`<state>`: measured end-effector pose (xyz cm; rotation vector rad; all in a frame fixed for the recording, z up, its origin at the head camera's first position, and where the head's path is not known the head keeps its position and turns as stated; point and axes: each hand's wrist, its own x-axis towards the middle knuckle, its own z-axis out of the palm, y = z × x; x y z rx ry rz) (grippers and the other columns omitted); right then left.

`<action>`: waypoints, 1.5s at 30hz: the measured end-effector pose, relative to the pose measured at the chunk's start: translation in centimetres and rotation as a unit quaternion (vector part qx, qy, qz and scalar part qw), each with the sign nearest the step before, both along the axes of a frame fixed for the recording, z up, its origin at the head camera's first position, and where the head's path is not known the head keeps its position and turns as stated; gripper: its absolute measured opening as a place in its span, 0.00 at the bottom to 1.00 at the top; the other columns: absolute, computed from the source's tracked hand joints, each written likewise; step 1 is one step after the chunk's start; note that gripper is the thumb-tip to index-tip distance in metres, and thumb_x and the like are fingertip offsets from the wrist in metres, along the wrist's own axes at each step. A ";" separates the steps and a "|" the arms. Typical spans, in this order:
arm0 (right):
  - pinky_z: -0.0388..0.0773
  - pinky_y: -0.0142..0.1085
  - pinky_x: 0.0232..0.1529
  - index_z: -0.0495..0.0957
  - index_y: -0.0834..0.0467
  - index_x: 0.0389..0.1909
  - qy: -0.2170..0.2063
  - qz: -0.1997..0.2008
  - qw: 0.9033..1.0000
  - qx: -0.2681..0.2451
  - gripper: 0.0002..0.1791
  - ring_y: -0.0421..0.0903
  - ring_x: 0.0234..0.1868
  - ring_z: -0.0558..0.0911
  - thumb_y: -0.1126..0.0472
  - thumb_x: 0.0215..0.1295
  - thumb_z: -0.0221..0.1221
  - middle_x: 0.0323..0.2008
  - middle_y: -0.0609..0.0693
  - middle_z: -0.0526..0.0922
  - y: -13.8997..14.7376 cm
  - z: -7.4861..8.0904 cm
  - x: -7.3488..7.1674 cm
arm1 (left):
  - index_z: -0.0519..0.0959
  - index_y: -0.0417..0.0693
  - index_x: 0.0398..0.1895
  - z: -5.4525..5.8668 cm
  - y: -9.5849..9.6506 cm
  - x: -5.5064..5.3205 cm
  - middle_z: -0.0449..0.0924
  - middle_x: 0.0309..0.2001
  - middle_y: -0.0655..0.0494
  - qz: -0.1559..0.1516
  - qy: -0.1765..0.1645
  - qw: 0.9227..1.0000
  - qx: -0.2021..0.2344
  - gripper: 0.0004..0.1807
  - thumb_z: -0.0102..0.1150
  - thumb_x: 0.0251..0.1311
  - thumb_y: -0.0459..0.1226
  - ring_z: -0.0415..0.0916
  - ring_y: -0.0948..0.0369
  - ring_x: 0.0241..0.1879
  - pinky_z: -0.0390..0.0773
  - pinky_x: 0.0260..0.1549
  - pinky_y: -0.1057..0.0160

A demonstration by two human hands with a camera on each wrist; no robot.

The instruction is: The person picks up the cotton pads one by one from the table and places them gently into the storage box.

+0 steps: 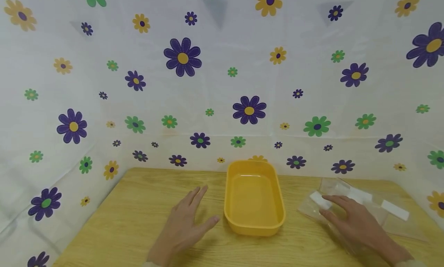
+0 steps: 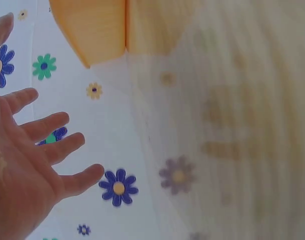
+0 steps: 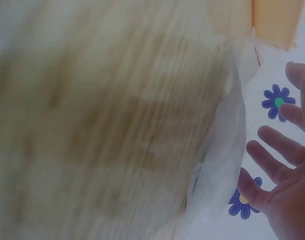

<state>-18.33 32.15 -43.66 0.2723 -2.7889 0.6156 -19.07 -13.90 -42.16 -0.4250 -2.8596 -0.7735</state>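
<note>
A yellow plastic basin [image 1: 254,230] stands on the wooden table, with nothing inside it. To its left my left hand [image 1: 185,222] hovers over the table, fingers spread and holding nothing; the left wrist view shows the same hand [image 2: 32,165] with its palm bare. On the right lie several clear plastic bags [image 1: 409,230] with white labels [image 1: 395,210]. My right hand [image 1: 359,222] is over these bags, its fingers relaxed and overlapping them in the head view. In the right wrist view the fingers [image 3: 275,150] are extended beside a clear bag [image 3: 220,145].
The light wood table [image 1: 135,213] runs back to a white curtain [image 1: 215,93] printed with purple, yellow and green flowers. This curtain also closes off the left and right sides. The basin's far end is close to the back curtain.
</note>
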 end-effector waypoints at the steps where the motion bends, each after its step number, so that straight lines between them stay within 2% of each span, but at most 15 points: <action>1: 0.75 0.70 0.53 0.80 0.59 0.62 0.003 0.004 1.000 0.002 0.27 0.73 0.58 0.78 0.46 0.70 0.64 0.58 0.68 0.82 0.0 0.0 -0.2 | 0.55 0.68 0.82 0.1 0.4 -0.1 0.58 0.80 0.50 -0.004 -0.004 1.000 0.002 0.47 0.55 0.63 0.70 0.62 0.42 0.76 0.63 0.68 0.27; 8: 0.80 0.65 0.47 0.81 0.58 0.61 0.000 0.017 0.999 0.048 0.28 0.68 0.53 0.81 0.44 0.68 0.65 0.56 0.66 0.84 0.1 -0.4 -1.8 | 0.53 0.66 0.82 0.3 2.9 -1.3 0.57 0.81 0.51 -0.032 -0.051 0.998 0.015 0.48 0.52 0.63 0.70 0.60 0.41 0.76 0.60 0.69 0.26; 11: 0.80 0.65 0.43 0.81 0.57 0.62 -0.015 0.010 0.997 0.070 0.30 0.67 0.52 0.81 0.42 0.67 0.65 0.56 0.66 0.83 0.2 -0.5 -2.3 | 0.51 0.66 0.83 0.2 3.7 -1.9 0.56 0.81 0.53 -0.041 -0.073 0.996 0.014 0.50 0.51 0.63 0.72 0.59 0.42 0.77 0.60 0.69 0.27; 16: 0.78 0.68 0.41 0.83 0.54 0.59 -0.021 0.012 0.997 0.078 0.29 0.68 0.53 0.80 0.40 0.63 0.67 0.57 0.63 0.84 0.4 -0.7 -2.6 | 0.47 0.64 0.84 -0.1 4.6 -2.9 0.54 0.82 0.54 -0.046 -0.097 0.994 0.004 0.53 0.48 0.62 0.74 0.58 0.45 0.78 0.61 0.71 0.30; 19: 0.77 0.64 0.39 0.86 0.52 0.55 -0.008 0.018 0.996 0.085 0.29 0.66 0.53 0.79 0.39 0.59 0.69 0.57 0.60 0.85 0.5 -0.8 -2.6 | 0.45 0.62 0.84 -0.2 5.1 -3.2 0.53 0.82 0.53 -0.048 -0.113 0.992 -0.002 0.56 0.47 0.60 0.76 0.57 0.45 0.79 0.60 0.71 0.30; 24: 0.71 0.54 0.40 0.88 0.48 0.50 0.032 0.044 0.994 0.095 0.26 0.58 0.52 0.78 0.39 0.54 0.73 0.55 0.54 0.87 0.3 -1.0 -2.4 | 0.43 0.59 0.85 -0.2 5.7 -3.6 0.53 0.82 0.51 -0.047 -0.138 0.989 -0.007 0.60 0.48 0.57 0.78 0.59 0.46 0.78 0.63 0.71 0.32; 27: 0.75 0.57 0.45 0.88 0.50 0.48 0.035 0.073 0.994 0.078 0.24 0.57 0.52 0.80 0.43 0.53 0.75 0.53 0.54 0.88 0.3 -1.1 -2.3 | 0.42 0.57 0.85 -0.3 6.0 -3.7 0.54 0.82 0.50 -0.044 -0.144 0.989 -0.004 0.63 0.50 0.54 0.78 0.61 0.45 0.77 0.64 0.71 0.33; 31: 0.80 0.65 0.52 0.87 0.53 0.51 -0.004 0.089 0.996 0.030 0.24 0.65 0.56 0.82 0.45 0.56 0.74 0.55 0.58 0.87 0.3 -1.3 -2.5 | 0.40 0.56 0.85 -0.4 6.5 -3.8 0.55 0.82 0.49 -0.040 -0.149 0.988 -0.001 0.66 0.52 0.52 0.79 0.63 0.46 0.76 0.65 0.71 0.34; 34: 0.78 0.67 0.54 0.85 0.53 0.55 -0.025 0.091 0.996 -0.002 0.26 0.69 0.58 0.81 0.46 0.58 0.73 0.58 0.62 0.84 0.5 -1.3 -2.5 | 0.38 0.55 0.85 -0.4 6.8 -4.0 0.54 0.82 0.49 -0.043 -0.152 0.987 -0.009 0.68 0.52 0.51 0.80 0.62 0.46 0.76 0.64 0.71 0.34; 39: 0.73 0.72 0.57 0.83 0.52 0.59 -0.054 0.090 0.994 -0.024 0.29 0.72 0.62 0.77 0.45 0.58 0.73 0.62 0.63 0.81 0.7 -1.1 -2.7 | 0.34 0.53 0.85 -0.5 7.1 -4.4 0.49 0.83 0.50 -0.047 -0.168 0.985 -0.015 0.72 0.54 0.47 0.81 0.58 0.46 0.78 0.60 0.72 0.32; 42: 0.69 0.75 0.58 0.81 0.52 0.61 -0.075 0.089 0.993 -0.034 0.32 0.74 0.65 0.73 0.43 0.57 0.73 0.65 0.64 0.79 0.7 -1.1 -2.9 | 0.32 0.54 0.84 -0.5 7.2 -4.5 0.48 0.84 0.51 -0.051 -0.173 0.983 -0.014 0.75 0.57 0.44 0.81 0.59 0.47 0.78 0.61 0.72 0.31; 45: 0.67 0.76 0.58 0.81 0.53 0.61 -0.078 0.092 0.992 -0.043 0.33 0.74 0.66 0.72 0.43 0.56 0.73 0.65 0.64 0.78 0.7 -1.3 -3.1 | 0.30 0.55 0.84 -0.6 7.2 -4.5 0.48 0.84 0.51 -0.055 -0.176 0.983 -0.014 0.77 0.59 0.41 0.80 0.61 0.46 0.77 0.62 0.71 0.30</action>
